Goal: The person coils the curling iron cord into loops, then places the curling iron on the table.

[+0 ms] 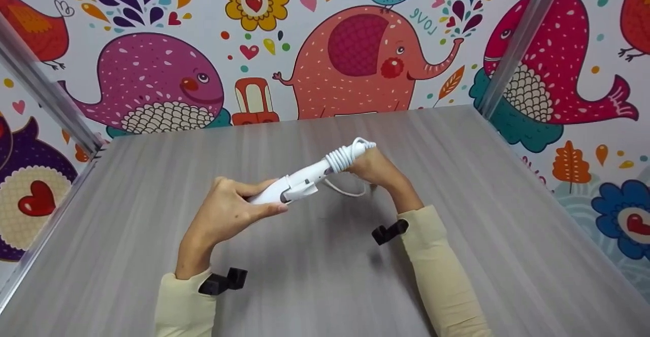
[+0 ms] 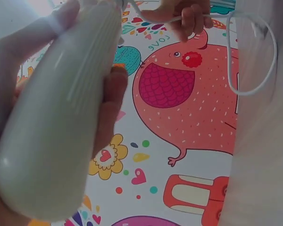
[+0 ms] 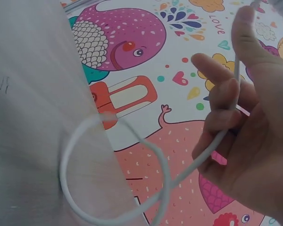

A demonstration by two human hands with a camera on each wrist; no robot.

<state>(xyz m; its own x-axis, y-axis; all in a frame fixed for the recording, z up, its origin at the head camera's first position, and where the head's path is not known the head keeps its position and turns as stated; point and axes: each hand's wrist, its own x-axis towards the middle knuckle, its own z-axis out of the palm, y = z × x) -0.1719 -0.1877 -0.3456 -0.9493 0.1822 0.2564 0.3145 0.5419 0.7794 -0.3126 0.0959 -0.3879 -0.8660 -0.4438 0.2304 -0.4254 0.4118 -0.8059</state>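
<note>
A white hair-styling iron (image 1: 271, 191) slants up to the right above the table, with a lever-like clip on its side. My left hand (image 1: 226, 210) grips its thick rounded end, thumb on the near side and fingers on the far side. White power cord (image 1: 341, 159) is wound in several turns round the other end. There my right hand (image 1: 375, 167) holds the cord, which runs across its curled fingers (image 3: 221, 117) in the right wrist view. A loose loop of cord (image 3: 162, 162) hangs below that hand. The plug is hidden.
Under both hands is a grey wood-grain table (image 1: 304, 276). A wall (image 1: 264, 47) printed with cartoon animals rises behind it, and metal posts (image 1: 523, 42) stand at the back corners. Black camera mounts (image 1: 223, 282) stick out from both sleeves.
</note>
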